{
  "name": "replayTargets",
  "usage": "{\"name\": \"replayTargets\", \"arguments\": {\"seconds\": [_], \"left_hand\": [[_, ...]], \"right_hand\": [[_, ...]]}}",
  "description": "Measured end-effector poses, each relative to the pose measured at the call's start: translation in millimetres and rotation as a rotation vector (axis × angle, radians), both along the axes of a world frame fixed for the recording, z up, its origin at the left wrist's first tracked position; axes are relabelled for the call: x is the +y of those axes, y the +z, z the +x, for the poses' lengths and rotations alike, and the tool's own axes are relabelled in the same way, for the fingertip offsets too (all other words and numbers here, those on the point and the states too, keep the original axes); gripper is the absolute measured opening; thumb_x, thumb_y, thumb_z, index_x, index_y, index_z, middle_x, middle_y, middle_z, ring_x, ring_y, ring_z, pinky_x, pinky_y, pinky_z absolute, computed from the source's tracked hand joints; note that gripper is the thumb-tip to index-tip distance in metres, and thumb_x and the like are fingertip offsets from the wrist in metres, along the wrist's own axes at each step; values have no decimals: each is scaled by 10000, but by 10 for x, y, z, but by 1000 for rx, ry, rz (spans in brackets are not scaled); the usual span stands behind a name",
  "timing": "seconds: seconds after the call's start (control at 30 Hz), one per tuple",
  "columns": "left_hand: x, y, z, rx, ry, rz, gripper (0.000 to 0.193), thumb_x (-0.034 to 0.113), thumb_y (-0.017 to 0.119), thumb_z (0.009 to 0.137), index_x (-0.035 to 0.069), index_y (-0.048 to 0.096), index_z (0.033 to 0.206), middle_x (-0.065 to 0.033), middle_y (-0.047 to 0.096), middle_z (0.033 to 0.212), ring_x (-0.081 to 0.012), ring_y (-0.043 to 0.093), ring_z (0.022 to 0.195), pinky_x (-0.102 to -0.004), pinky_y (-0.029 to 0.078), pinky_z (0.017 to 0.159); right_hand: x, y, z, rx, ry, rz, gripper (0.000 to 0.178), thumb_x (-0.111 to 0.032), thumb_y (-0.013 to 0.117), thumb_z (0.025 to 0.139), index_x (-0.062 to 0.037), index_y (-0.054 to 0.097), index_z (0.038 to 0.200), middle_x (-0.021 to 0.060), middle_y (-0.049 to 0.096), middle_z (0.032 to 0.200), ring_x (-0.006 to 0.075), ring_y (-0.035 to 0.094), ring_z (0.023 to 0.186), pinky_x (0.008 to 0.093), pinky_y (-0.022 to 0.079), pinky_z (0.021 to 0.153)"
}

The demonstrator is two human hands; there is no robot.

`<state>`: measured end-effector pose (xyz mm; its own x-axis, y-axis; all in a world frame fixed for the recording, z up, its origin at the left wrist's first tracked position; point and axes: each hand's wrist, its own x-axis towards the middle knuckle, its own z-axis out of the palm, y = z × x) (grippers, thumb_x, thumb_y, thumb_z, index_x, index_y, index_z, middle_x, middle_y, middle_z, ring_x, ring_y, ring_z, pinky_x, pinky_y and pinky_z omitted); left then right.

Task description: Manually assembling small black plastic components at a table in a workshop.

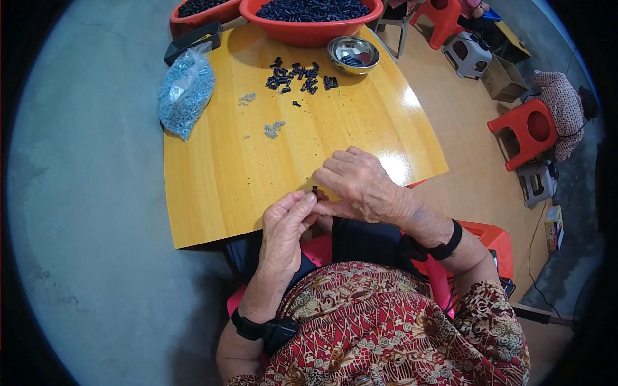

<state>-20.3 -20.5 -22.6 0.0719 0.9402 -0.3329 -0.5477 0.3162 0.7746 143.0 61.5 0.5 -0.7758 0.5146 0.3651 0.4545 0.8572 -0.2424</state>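
Note:
Just over the near edge of the yellow table (219,199), my left hand (286,219) pinches a small black plastic part (315,190) between thumb and forefinger. My right hand (357,183) is right beside it, its fingers curled and its thumb close to the part; what those fingers hold, if anything, is hidden. Beyond my hands lie two little groups of small clear pieces (274,129). Farther off is a loose pile of black parts (293,77), with a single one lying nearer to me. A metal bowl (367,46) to the right of the pile contains some black parts.
At the far edge stands a red basin (309,32) full of black parts, with another red basin (212,16) to its left. A bag of clear pieces (187,90) lies by a dark box (193,44). Red stools (528,132) and a cardboard box (503,78) occupy the floor at right.

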Motion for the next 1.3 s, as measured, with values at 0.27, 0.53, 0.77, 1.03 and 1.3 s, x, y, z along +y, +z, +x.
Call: {"name": "replayTargets", "arguments": {"seconds": [0.27,0.53,0.77,1.03,1.3], "left_hand": [[-2,64,-41,-9,38,-71,178,201,595,950,36,653,981,-27,667,911,-66,598,824,-221,476,772],[-16,-13,-90,73,-38,36,154,170,569,957,37,635,995,-45,663,935,-100,616,881,-270,492,844],[-27,-72,-85,133,-41,15,165,175,586,952,24,647,978,-39,669,897,-89,617,834,-243,493,805],[-46,-132,-71,211,-18,18,190,191,610,943,9,651,975,-34,672,887,-83,615,801,-223,490,757],[-55,-125,-61,164,-23,18,178,164,584,953,-5,633,979,-42,671,850,-95,619,757,-234,501,745]], "right_hand": [[31,-75,-3,109,42,-27,302,-307,713,762,-72,525,763,91,561,710,266,597,709,380,457,633],[33,-41,-19,68,73,20,304,-324,698,772,-71,529,761,91,562,701,265,592,700,376,456,634],[29,-18,-15,15,138,17,272,-294,668,785,-68,526,733,84,560,668,257,591,670,368,463,625],[-9,-133,-47,25,140,40,227,-236,679,733,-58,547,780,66,542,649,240,579,606,367,457,577],[19,-156,-32,22,171,19,219,-231,677,746,-59,542,761,70,543,638,247,588,600,369,467,563]]}}
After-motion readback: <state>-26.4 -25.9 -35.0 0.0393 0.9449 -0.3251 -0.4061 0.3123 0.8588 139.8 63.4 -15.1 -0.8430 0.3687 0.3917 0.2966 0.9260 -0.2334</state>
